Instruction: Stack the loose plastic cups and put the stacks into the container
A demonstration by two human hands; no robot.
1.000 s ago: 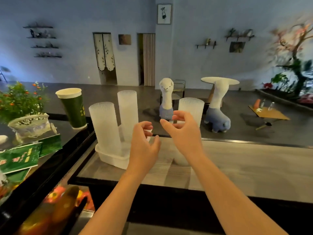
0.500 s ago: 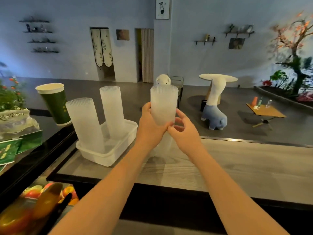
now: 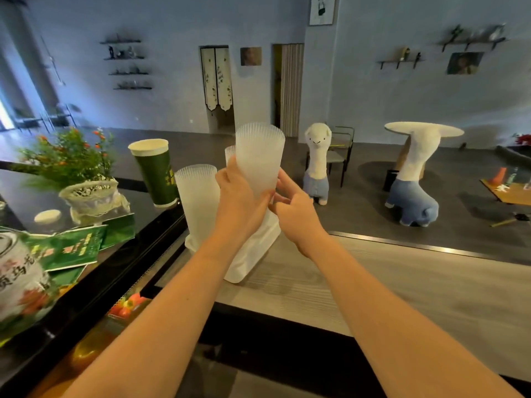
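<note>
Grey wood-grain worktop [image 3: 388,282] runs across the near field, bare toward the right. Both forearms reach over it from below.

Left hand [image 3: 240,201]: fingers clamped round the lower body of a frosted ribbed cup stack [image 3: 260,162], held upright and clear of the worktop. Right hand [image 3: 293,209]: fingers partly curled, tips touching the stack's lower right side; steadying, not a full grip.

Directly beneath and behind the hands: white container [image 3: 247,262], near corner visible, floor largely hidden by the arms. One stack in the container [image 3: 198,202] stands just left of the held one. A further rim [image 3: 230,153] shows behind the left hand; cannot tell how it stands.

Left, on the black counter: green paper cup [image 3: 156,172], potted plant [image 3: 71,165]. Far room: llama toy [image 3: 316,162], well apart.

Risks, judged:
- Standing stack is tall and close; a sideways brush while lowering could topple it.
- Grip sits low on a tall stack, so a tilt may let upper cups slip or splay.
- Container floor is obscured, so the base could land on the rim and tip out.
</note>
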